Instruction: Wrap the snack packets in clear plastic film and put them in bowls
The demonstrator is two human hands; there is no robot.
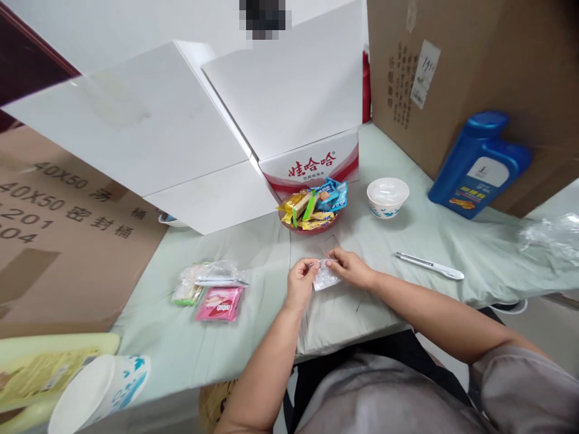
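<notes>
Both hands meet over the table in front of me, at a small clear plastic bag (326, 277). My left hand (301, 279) pinches the bag's upper left edge between thumb and fingers. On the other side, my right hand (351, 268) pinches its upper right edge. The bag hangs toward me and looks crumpled; whether anything is inside I cannot tell. Just beyond the hands stands a reddish-brown bowl (319, 229) heaped with wrapped snacks (312, 205) in yellow, green and blue. Left of my left hand lie a pink packet (220, 303) and a clear bag of small items (189, 283).
A white utility knife (429, 265) lies on the right. Behind it are a white paper bowl (388, 198), a blue bottle (479, 166) and a large cardboard box (474, 72). White boxes (289, 84) stand at the back. A paper bucket (102, 392) is at lower left.
</notes>
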